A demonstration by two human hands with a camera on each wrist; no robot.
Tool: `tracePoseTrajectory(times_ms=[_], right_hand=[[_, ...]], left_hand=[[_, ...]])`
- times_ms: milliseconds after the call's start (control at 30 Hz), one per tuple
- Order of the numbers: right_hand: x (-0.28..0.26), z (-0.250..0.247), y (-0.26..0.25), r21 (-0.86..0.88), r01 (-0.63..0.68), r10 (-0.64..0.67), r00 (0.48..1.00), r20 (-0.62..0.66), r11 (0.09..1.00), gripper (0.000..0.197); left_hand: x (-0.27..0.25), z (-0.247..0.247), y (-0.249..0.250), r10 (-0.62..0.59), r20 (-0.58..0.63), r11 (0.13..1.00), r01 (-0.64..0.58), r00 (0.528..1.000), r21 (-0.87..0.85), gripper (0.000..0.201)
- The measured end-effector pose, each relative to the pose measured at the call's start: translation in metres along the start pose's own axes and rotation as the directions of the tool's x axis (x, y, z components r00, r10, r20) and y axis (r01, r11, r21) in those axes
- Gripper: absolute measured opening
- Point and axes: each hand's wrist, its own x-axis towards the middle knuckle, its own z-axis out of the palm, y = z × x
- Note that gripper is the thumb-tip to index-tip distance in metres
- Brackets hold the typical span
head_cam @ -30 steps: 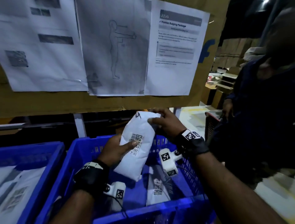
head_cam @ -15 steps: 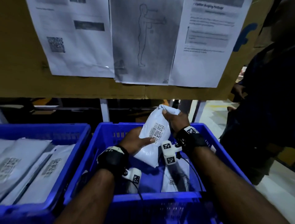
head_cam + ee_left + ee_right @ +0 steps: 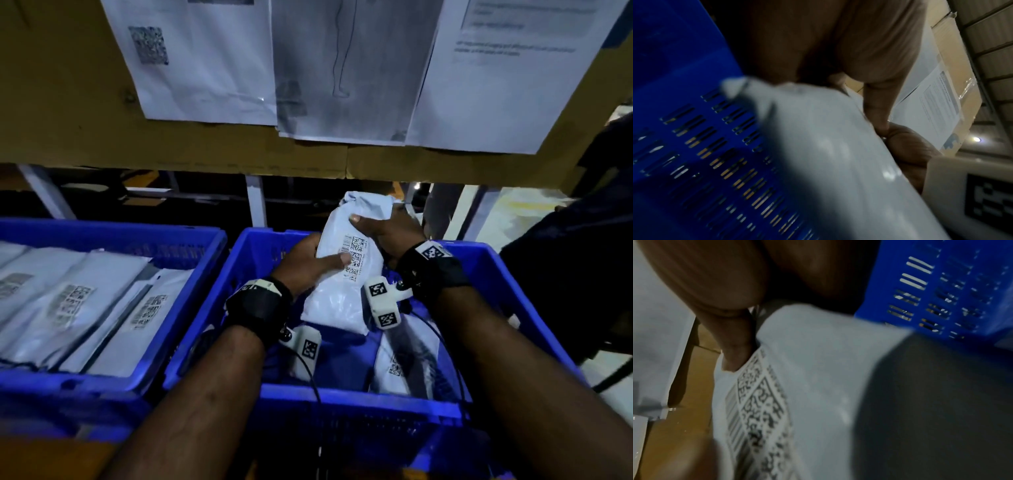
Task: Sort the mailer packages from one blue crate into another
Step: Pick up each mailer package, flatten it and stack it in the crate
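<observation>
Two blue plastic crates sit side by side. The left crate is packed with flat white mailers lying overlapped, each bearing a printed label. The right crate has slotted walls, seen close in both wrist views, and holds another mailer lying in its near right corner beside a dark strip.

Above the far part of the right crate, both hands hold a white mailer package, tilted with its top leaning far and right. It is soft, glossy plastic film, bulging and wrinkled, with a folded top end and a white label of barcode and square codes. The left hand clasps the package's left edge, thumb laid across the front reaching the label. The right hand grips the upper right part, thumb pressed on the front above the label and fingers wrapped behind. In the right wrist view the thumb rests at the label's corner.

Each wrist carries a black strap with a white camera block marked with square black codes; thin cables trail down from them.

Beyond the crates stands a brown cardboard board with three paper sheets taped on it, metal posts below. At the far right a person in dark clothing stands close to the right crate.
</observation>
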Motion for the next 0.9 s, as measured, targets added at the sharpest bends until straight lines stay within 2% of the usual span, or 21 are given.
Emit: tracePoseTrajectory(times_ms=[67,133,200,267,367,433,533,600,700,833,900], right_hand=[[0.002,0.005,0.01,-0.053,0.033,-0.031,0.999,0.039,0.998,0.036],[0.002,0.01,0.021,-0.13,0.044,-0.028,0.992,0.121,0.991,0.057],[0.003,0.013,0.027,-0.163,0.001,0.031,0.981,0.191,0.987,0.071],[0.003,0.016,0.031,-0.17,-0.024,0.066,0.967,0.247,0.985,0.074],[0.002,0.02,0.032,-0.183,-0.022,0.075,0.956,0.285,0.983,0.072],[-0.001,0.023,0.029,-0.155,-0.04,0.087,0.947,0.308,0.987,0.065],[-0.003,0.023,0.027,-0.108,-0.073,0.104,0.945,0.31,0.991,0.053],[-0.004,0.023,0.025,-0.119,-0.078,0.111,0.948,0.299,0.99,0.054],[-0.003,0.023,0.022,-0.16,-0.079,0.122,0.951,0.284,0.984,0.051],[-0.005,0.022,0.018,-0.231,-0.049,0.107,0.963,0.246,0.972,0.03],[-0.005,0.021,0.018,-0.254,-0.05,0.111,0.966,0.232,0.966,0.029]], left_hand=[[0.002,-0.002,0.003,-0.018,-0.095,0.997,0.011,0.995,-0.075,0.006],[0.005,-0.006,0.002,-0.023,-0.192,0.993,0.0,0.981,-0.121,0.024],[0.007,-0.009,0.002,-0.023,-0.251,0.99,-0.013,0.968,-0.14,0.043],[0.009,-0.012,0.0,-0.025,-0.315,0.99,-0.021,0.949,-0.142,0.045],[0.012,-0.017,-0.003,-0.002,-0.423,0.998,-0.027,0.906,-0.061,0.02],[0.013,-0.019,-0.004,0.019,-0.477,1.0,-0.026,0.879,-0.008,0.014],[0.016,-0.024,-0.006,0.079,-0.557,0.996,-0.042,0.826,0.079,0.016],[0.017,-0.026,-0.007,0.12,-0.608,0.99,-0.048,0.785,0.133,0.021],[0.019,-0.027,-0.007,0.149,-0.649,0.985,-0.051,0.746,0.168,0.025],[0.022,-0.03,-0.01,0.152,-0.654,0.984,-0.05,0.741,0.171,0.025],[0.023,-0.031,-0.011,0.156,-0.658,0.983,-0.053,0.737,0.174,0.023]])
